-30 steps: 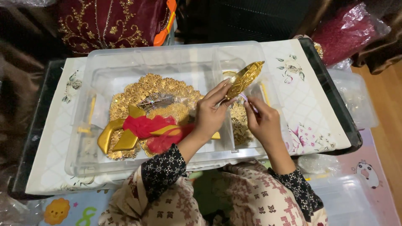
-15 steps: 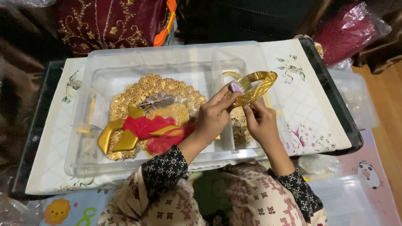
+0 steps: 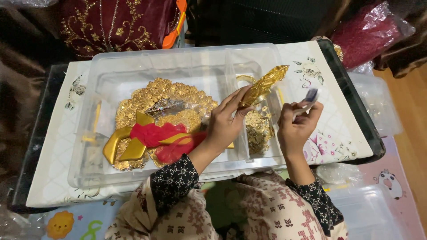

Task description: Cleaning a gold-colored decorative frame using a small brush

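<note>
- A long, golden, leaf-shaped ornament with a textured metallic surface [image 3: 264, 84] is held tilted above the right-hand compartment of a clear plastic storage box [image 3: 133, 60], its tip pointing up and to the right.
- The ornament is pinched at its lower end by the left hand [image 3: 227, 122], whose fingers are closed round it while the forearm crosses the box.
- The right hand [image 3: 296, 126] is raised just beside it, thumb and fingers closed on a small, blurred, bluish-grey piece [image 3: 310, 98]; what that piece is cannot be told.
- Below the ornament, small golden filigree pieces [image 3: 259, 129] are seen in the same compartment.
- In the wide compartment, a round golden lace-patterned mat [image 3: 155, 95], a red fabric piece [image 3: 153, 133] and a golden ribbon bow [image 3: 122, 146] are laid together.
- The box is set on a white floral cloth [image 3: 331, 142] covering a dark table.
- Dark red embroidered fabric [image 3: 111, 22] is seen beyond.
</note>
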